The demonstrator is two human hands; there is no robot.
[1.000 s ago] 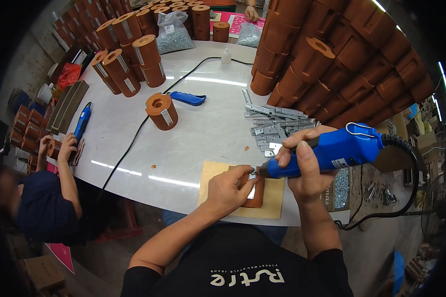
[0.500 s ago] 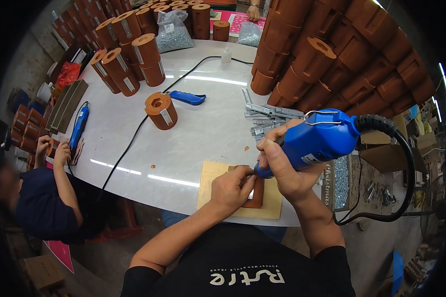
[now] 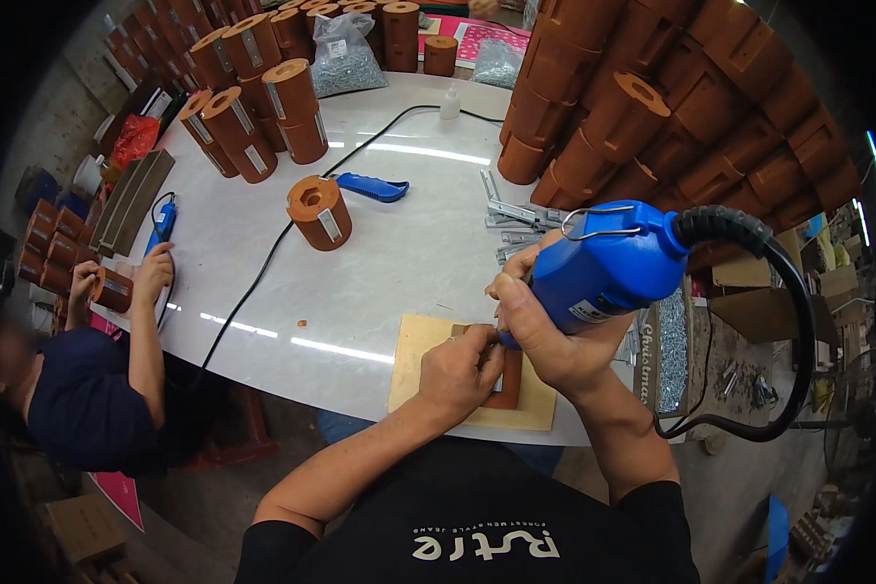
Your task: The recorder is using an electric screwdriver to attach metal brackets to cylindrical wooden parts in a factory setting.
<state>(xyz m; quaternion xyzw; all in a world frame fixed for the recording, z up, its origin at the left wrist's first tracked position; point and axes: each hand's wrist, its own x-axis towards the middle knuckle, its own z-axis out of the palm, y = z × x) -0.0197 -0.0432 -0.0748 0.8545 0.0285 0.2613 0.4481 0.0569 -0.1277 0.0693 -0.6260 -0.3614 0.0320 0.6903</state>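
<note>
My right hand [image 3: 565, 336] wraps round a blue electric screwdriver [image 3: 608, 261], a black cable running from its upper end. The tool tilts down to the left, its tip close by the fingers of my left hand [image 3: 460, 375]. Those fingers are closed in a pinch over a reddish-brown cylinder [image 3: 504, 391]; what they pinch, if anything, is hidden. Under the cylinder lies a flat tan board [image 3: 414, 355] at the table's near edge. Silvery metal strips [image 3: 518, 222] lie in a loose pile beyond my right hand.
One brown cylinder [image 3: 319, 216] stands mid-table beside a blue-handled tool [image 3: 375, 187]. Stacked cylinders [image 3: 594, 127] rise at the right, more at the back left. A bag of screws [image 3: 348, 66] and a small white bottle [image 3: 450, 101] stand behind. At left, a co-worker [image 3: 92, 394] holds a cylinder.
The electric screwdriver and my right hand have shifted slightly left. My left hand stays nearly in place. The co-worker's one hand has moved up to another blue electric screwdriver.
</note>
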